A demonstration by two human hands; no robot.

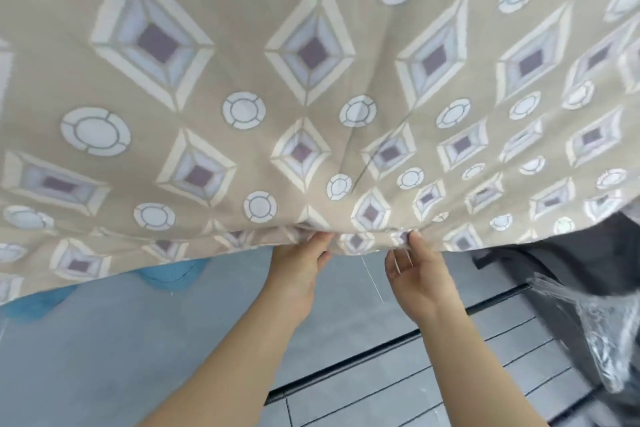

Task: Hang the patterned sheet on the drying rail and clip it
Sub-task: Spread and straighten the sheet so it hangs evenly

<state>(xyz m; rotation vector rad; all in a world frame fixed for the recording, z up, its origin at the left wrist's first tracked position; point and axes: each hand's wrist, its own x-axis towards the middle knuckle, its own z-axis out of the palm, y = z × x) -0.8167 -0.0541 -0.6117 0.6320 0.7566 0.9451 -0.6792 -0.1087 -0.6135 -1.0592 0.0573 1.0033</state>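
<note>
Overhead, both the left hand [300,262] and right hand [417,272] pinch the bottom hem of the beige diamond-and-circle patterned cotton sheet [311,97], fingers curled around bunched fabric.

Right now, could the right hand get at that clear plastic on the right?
Probably yes: nothing stands between the right hand and the clear plastic, though it must first release the patterned sheet.

Bright, soft daylight falls evenly, with few hard shadows. The sheet [311,80] darkens only along its central crease and shines paler at right. Wide-angle bending stretches its pattern toward the edges. Plastic [595,333] at right glares and blurs.
</note>
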